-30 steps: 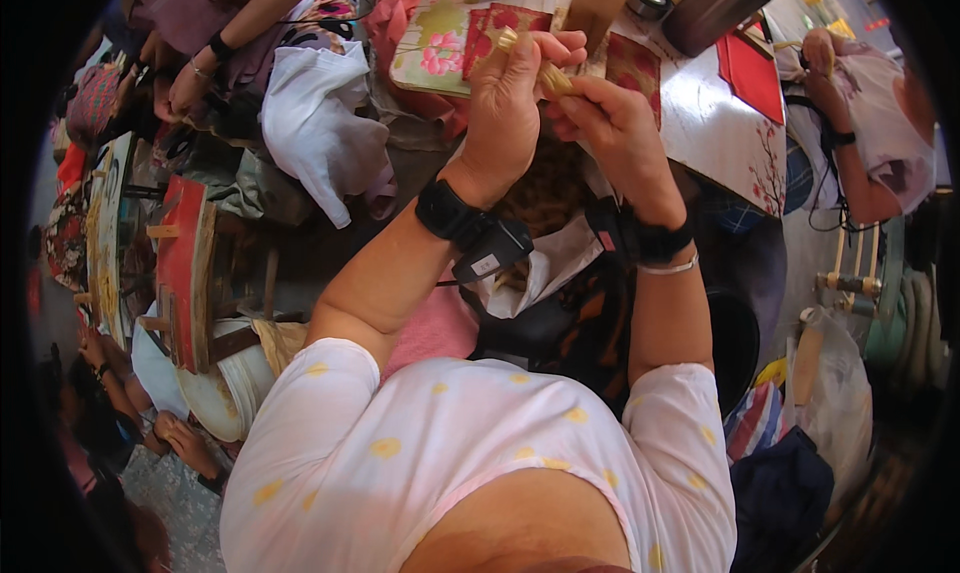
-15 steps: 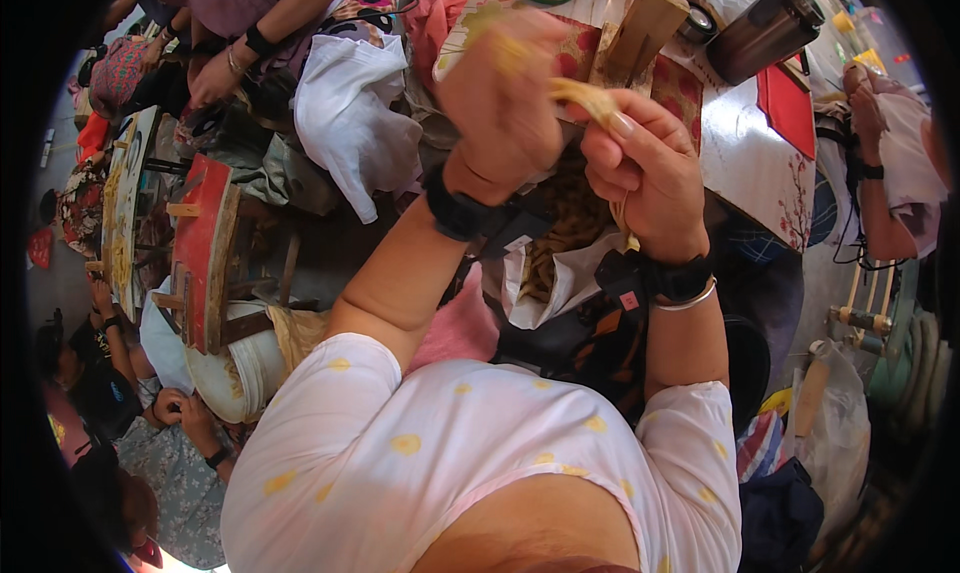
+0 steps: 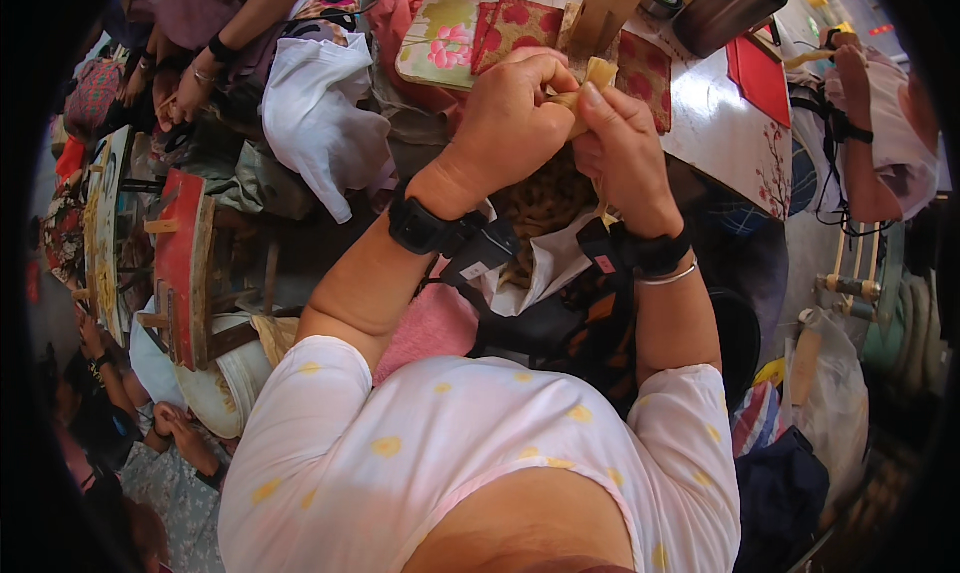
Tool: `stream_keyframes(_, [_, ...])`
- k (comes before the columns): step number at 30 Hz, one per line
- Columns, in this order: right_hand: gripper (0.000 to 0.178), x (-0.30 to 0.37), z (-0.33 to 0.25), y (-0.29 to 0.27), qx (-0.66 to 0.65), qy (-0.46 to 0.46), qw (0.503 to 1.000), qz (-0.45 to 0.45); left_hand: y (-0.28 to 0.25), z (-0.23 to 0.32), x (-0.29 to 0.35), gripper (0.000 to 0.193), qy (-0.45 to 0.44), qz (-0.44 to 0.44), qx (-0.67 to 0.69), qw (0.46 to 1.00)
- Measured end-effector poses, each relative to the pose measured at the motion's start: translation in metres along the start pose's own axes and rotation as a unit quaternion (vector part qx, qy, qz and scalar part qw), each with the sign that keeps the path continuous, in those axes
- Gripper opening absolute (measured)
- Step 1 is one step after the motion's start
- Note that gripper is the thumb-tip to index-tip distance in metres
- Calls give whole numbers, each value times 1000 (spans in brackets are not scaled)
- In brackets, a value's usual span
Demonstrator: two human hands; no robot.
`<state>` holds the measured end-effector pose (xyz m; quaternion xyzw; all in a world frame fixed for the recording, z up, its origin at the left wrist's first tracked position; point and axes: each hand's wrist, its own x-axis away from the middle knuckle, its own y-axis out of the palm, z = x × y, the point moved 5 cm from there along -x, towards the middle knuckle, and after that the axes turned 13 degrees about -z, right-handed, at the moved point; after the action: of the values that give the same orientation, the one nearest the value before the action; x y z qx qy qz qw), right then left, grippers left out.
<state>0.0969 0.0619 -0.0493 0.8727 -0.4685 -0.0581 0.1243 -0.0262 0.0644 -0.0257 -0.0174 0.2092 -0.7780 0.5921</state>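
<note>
My left hand [image 3: 515, 118] and my right hand [image 3: 628, 158] are close together in front of me, above the near edge of the table. Both are closed on a pale yellow fibre strip [image 3: 602, 71], whose flat folded end sticks up between them. My right thumb presses on the strip, and the left fingers curl round it. A thin tail hangs below my right hand. Beneath the hands, a white bag [image 3: 555, 263] holds a heap of brownish-yellow braided cord [image 3: 545, 198], partly hidden by my left wrist.
On the table [image 3: 730, 163] stand a wooden block [image 3: 600, 13] and a dark bottle [image 3: 730, 13], with red patterned mats [image 3: 525, 33] and a red folder [image 3: 760, 83] lying nearby. White cloth [image 3: 320, 113] hangs at the left, near a red wooden stool [image 3: 180, 263]. Other people sit on both sides.
My left hand has come down from its blurred, raised position and closed beside my right hand. The strip is now folded between both. The whole view has shifted slightly.
</note>
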Motion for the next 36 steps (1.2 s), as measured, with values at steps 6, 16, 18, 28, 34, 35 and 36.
stream_keyframes(6, [11, 6, 3, -4, -316, 96, 912, -244, 5, 30, 7, 15, 309, -22, -126, 943])
stream_keyframes(16, [16, 14, -17, -15, 148, -25, 988, -28, 6, 1, 3, 1, 25, -10, -11, 1000])
stream_keyframes(18, [17, 13, -6, -16, -59, 68, 990, -106, 5, 5, 3, 1, 38, 12, -15, 999])
stream_keyframes(28, [15, 11, 1, -23, -237, -35, 967, -92, 7, 9, -2, 9, 155, -87, -103, 979])
stream_keyframes(34, [17, 11, -9, -21, -130, -54, 986, -93, 8, 3, -5, 13, 13, -189, 85, 978])
stream_keyframes(35, [17, 12, -15, -22, -88, -40, 992, -83, 12, 0, -4, 18, -67, -237, 220, 944])
stream_keyframes(36, [17, 15, -19, -23, -44, -26, 996, -72, 9, -1, -3, 18, -66, -236, 220, 944])
